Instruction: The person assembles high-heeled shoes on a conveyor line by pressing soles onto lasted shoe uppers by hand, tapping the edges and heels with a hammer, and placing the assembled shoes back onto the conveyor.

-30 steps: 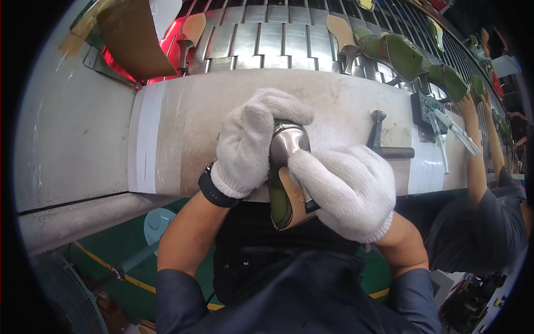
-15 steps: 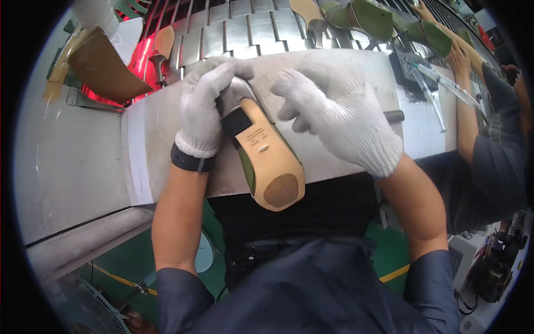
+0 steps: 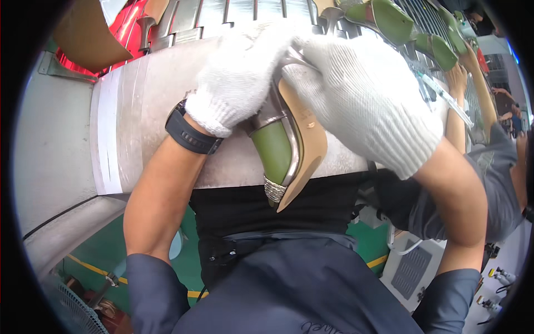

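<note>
A green heeled shoe (image 3: 273,149) with silver trim, a tan sole and a glittery band at its near end lies tilted on its side, over the worktable's front edge. My left hand (image 3: 236,80), in a white knitted glove, is closed around the far left part of the shoe. From the right, my gloved right hand (image 3: 359,92) grips the shoe's far end, its fingers against the sole side. Both gloves hide most of the heel end; a bit of shiny silver shows between them. A dark watch (image 3: 192,132) is on my left wrist.
Beyond the pale worktable (image 3: 147,119) runs a metal slatted conveyor (image 3: 214,16) with other green shoes (image 3: 389,21) and tan soles. A brown curved sheet (image 3: 89,33) hangs at the far left by red light. At right are syringe-like tools (image 3: 442,92) and a co-worker's hand (image 3: 457,78).
The shoe has rolled from sole-up onto its side, showing its green upper. My right hand has moved in from apart and closed on its far end. The view has shifted somewhat.
</note>
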{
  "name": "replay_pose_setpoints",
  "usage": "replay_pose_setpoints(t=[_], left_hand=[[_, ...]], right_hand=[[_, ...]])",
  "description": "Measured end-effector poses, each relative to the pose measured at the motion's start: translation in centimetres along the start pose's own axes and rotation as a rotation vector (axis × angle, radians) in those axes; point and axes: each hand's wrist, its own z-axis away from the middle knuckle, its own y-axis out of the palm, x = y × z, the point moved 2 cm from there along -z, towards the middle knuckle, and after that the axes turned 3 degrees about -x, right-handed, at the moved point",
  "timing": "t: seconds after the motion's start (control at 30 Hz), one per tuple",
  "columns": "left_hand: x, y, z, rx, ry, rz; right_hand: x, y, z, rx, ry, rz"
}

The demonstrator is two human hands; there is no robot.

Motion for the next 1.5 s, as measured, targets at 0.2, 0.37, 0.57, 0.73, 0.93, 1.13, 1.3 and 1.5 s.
replay_pose_setpoints(t=[0.2, 0.37, 0.57, 0.73, 0.93, 1.13, 1.3, 1.5], left_hand=[[-0.5, -0.2, -0.9, 0.025, -0.169, 0.397], [-0.5, -0.1, -0.4, 0.022, -0.247, 0.481], [-0.4, 0.3, -0.3, -0.003, -0.175, 0.489], [-0.1, 0.5, -0.1, -0.018, -0.158, 0.455], [-0.6, 0.7, -0.5, -0.015, -0.039, 0.369], [-0.2, 0.7, 0.1, -0.057, -0.188, 0.594], [-1.1, 0.2, -0.5, 0.007, -0.206, 0.463], [0.0, -1.8, -0.2, 0.055, -0.179, 0.344]], right_hand=[[-0.6, 0.8, -0.1, -0.085, 0.107, -0.103], [-1.9, 1.7, 2.3, -0.064, 0.329, -0.451], [-0.9, 3.6, 2.8, -0.049, 0.472, -0.955], [-0.8, 6.0, 3.3, 0.003, 0.525, -1.169], [-1.4, 5.8, 3.5, -0.029, 0.518, -1.158], [-2.4, 6.0, 4.3, 0.095, 0.595, -1.055], [-1.1, 5.9, 4.8, -0.070, 0.523, -1.123], [-1.8, 5.1, 1.0, -0.053, 0.423, -0.961]])
